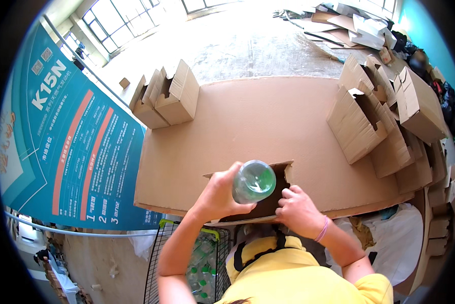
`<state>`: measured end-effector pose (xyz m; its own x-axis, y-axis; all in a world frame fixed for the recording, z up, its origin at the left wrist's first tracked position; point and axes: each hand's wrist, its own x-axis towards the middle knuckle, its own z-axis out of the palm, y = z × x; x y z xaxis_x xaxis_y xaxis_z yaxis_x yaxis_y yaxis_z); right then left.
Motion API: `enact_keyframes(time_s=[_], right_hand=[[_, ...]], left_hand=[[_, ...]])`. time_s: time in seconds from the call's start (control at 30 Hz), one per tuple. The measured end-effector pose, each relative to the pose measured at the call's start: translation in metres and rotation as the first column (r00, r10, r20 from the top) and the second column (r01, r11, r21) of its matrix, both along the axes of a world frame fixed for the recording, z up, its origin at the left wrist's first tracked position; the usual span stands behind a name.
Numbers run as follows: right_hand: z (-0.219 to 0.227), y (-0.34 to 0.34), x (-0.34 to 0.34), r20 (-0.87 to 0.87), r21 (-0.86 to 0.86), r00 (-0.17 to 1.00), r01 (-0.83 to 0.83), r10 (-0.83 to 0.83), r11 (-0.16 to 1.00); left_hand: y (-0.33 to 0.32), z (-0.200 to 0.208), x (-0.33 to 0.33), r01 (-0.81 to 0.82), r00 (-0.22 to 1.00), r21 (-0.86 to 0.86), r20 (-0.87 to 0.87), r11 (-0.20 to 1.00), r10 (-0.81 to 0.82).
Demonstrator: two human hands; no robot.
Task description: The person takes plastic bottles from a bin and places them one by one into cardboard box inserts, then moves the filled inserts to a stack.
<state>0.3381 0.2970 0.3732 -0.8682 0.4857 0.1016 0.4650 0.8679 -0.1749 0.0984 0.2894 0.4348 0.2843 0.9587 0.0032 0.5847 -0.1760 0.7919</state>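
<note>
My left hand (218, 195) is wrapped round a clear bottle (254, 181) with green showing through it. The bottle's round end faces up, above an open cardboard box (242, 218) at the table's near edge. At that box's right side, the curled fingers of my right hand (299, 210) pinch its edge. The box's inside is dark, and the bottle and hands cover part of it.
A large cardboard sheet (248, 121) covers the table. Open boxes stand at its far left (177, 96) and in a cluster at its right (356, 124). Below left, a black wire basket (161, 248) holds several green-capped bottles. A blue banner (80, 147) leans at left.
</note>
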Motion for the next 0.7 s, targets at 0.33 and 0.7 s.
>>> enact_keyframes(time_s=[0.33, 0.7], right_hand=[[-0.016, -0.014, -0.011, -0.120, -0.036, 0.993, -0.028, 0.023, 0.999], [-0.013, -0.010, -0.012, -0.182, 0.015, 0.983, -0.003, 0.006, 1.000]], left_hand=[[0.068, -0.118, 0.041, 0.274, 0.358, -0.446, -0.775, 0.852, -0.521], [0.071, -0.152, 0.033, 0.340, 0.342, -0.320, -0.834, 0.884, -0.434]])
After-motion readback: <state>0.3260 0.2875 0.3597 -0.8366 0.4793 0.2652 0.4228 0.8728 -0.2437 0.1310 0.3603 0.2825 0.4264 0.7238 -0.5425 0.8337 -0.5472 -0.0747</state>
